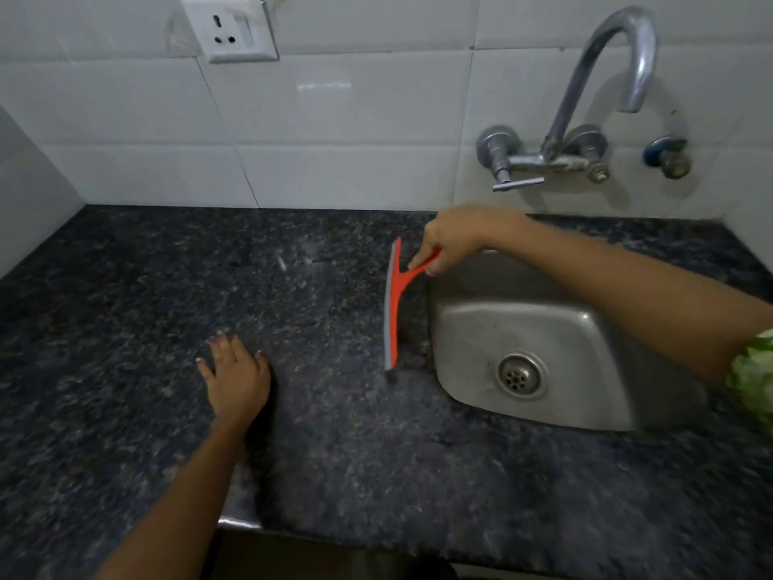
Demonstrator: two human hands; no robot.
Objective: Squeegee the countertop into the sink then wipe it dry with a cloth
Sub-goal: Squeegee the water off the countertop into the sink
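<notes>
Nearest the lens, at the bottom of the frame: front edge of the dark speckled granite countertop [376, 475], with a bare left forearm rising from lower left. Left hand [236, 378] laid palm-down on the stone left of centre, fingers straight and slightly spread, holding nothing.

Right of centre, an orange squeegee [395, 303] — grey rubber blade set on the counter, running roughly top to bottom of the frame, just beside the left rim of the sink. Handle angled up and to the right into the right hand [449, 240], fingers curled round it in a firm grip, forearm reaching in from the right edge across the basin. Bit of green-and-white patterned sleeve [753, 370] at the far right edge.

Stainless steel sink [481, 328] sunk into the counter at centre right, round drain [518, 374] in its floor. Faint pale streak on the granite left of the blade — wet or not, cannot tell.

Above, white tiled wall [334, 119]. Curved chrome tap [602, 77] mounted at upper right, a small blue-collared valve [667, 154] beside it. White socket plate [234, 27] at upper left.
</notes>
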